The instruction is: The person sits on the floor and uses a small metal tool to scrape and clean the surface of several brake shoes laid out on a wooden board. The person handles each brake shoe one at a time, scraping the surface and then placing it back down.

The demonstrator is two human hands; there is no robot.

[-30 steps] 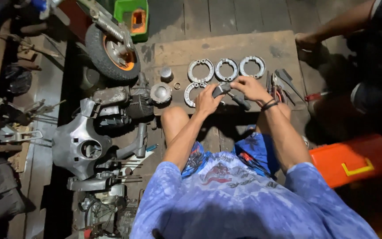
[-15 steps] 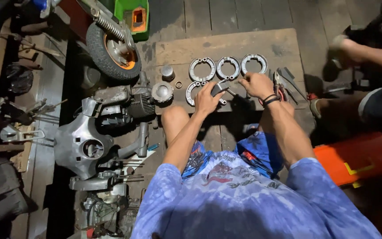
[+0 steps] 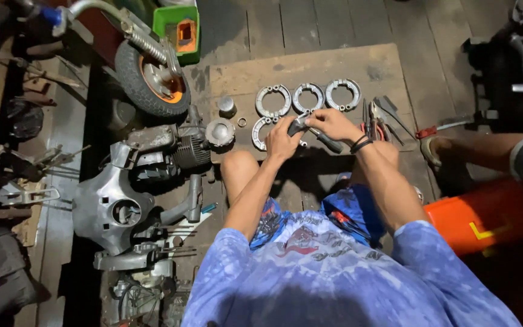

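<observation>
Landmark: the wooden board (image 3: 310, 66) on the floor in front of the seated person.

Both hands meet over the board's near edge. Left hand (image 3: 282, 140) is curled tight round one end of a curved grey brake shoe (image 3: 298, 123); right hand (image 3: 333, 124) is closed on a dark-handled tool (image 3: 328, 143), poss. a screwdriver, can't tell the tip. Tool's long axis runs diag., handle toward the near-right of the board, working end up-left at the shoe. So shoe lies just left of the right hand, touching the left one; left hand is nearer it.

Further back on the board: three ring-like brake shoe pairs (image 3: 308, 97) in a row, well clear of the hands. A fourth shoe set (image 3: 260, 133) lies just left of the left hand, partly hidden. Pliers (image 3: 375, 121) etc. near the board's right side, just beyond the right wrist. Engine block (image 3: 171, 148) and wheel (image 3: 152, 75) off the board's left edge. Another person's arm (image 3: 485, 148) off to the right.
</observation>
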